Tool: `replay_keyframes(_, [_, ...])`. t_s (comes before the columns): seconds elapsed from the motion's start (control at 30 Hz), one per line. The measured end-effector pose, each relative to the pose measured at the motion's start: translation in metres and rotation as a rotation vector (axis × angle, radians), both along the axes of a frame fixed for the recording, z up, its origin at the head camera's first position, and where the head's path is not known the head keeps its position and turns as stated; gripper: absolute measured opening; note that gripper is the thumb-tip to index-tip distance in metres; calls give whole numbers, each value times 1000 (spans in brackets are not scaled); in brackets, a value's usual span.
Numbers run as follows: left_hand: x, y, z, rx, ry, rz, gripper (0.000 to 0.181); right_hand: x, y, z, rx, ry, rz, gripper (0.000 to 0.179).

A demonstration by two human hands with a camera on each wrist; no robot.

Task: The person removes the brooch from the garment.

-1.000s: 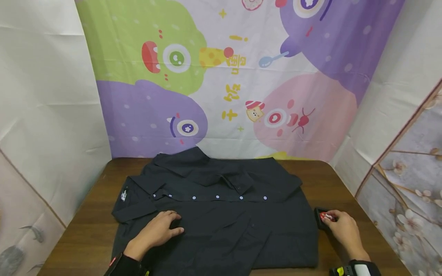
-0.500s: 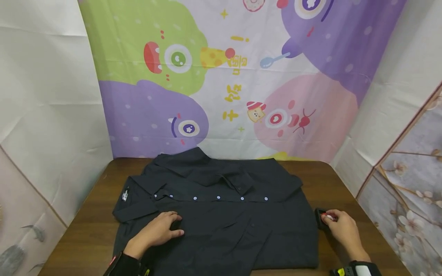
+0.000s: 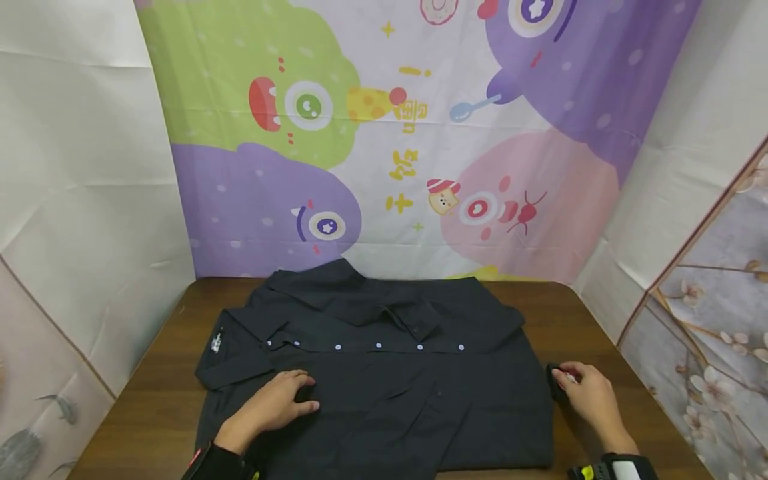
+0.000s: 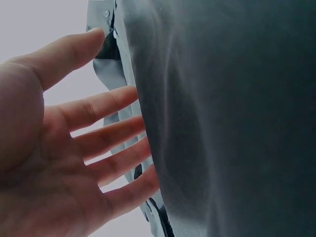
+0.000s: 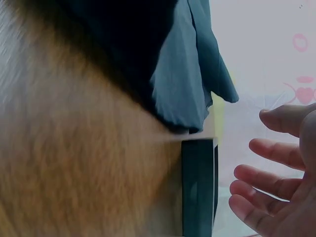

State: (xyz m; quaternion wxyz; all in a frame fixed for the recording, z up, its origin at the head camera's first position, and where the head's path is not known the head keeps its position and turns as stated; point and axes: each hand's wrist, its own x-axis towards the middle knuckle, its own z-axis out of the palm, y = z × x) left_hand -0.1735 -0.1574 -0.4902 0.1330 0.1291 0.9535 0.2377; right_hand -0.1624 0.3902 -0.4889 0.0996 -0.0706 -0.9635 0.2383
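A dark button-up shirt (image 3: 384, 380) with a row of pale buttons lies spread over the table. My left hand (image 3: 273, 403) lies over its left front part, fingers loosely extended. The left wrist view shows that hand (image 4: 59, 138) with spread fingers against the dark cloth (image 4: 212, 123), gripping nothing. To the right of the shirt, my right hand (image 3: 591, 397) is over a small black box (image 3: 553, 388). A bit of a white thing (image 3: 571, 378) shows beside its fingers. In the right wrist view, the relaxed fingers (image 5: 269, 180) are above the black box (image 5: 197, 192), apart from it.
The brown wooden table (image 3: 144, 400) has rounded back corners. A cartoon-printed cloth (image 3: 414, 153) hangs behind it. White sheeting (image 3: 78, 133) covers the left side, and a flower-patterned panel (image 3: 714, 320) stands at the right.
My right hand has shifted slightly left over the black box, and the red and white thing there is now mostly hidden. The left hand and shirt stay put.
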Motion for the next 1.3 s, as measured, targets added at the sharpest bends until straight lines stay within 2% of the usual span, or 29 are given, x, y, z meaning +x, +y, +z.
replay_keyframes(0.17, [1,1,1,-5,-5,7,46,-3,-5,1,-18,-14,7,40])
replay_keyframes(0.4, [0,1,1,0,6,6,45,-5,-14,5,0,58,20,35])
replay_keyframes(0.63, [1,0,0,5,10,8,46,-6,-21,7,-15,67,3,35])
replay_keyframes(0.87, [2,0,1,8,3,7,46,-7,-28,12,-11,98,20,35])
replay_keyframes(1.3, [1,0,2,16,0,11,45,-10,-37,18,-10,95,45,36])
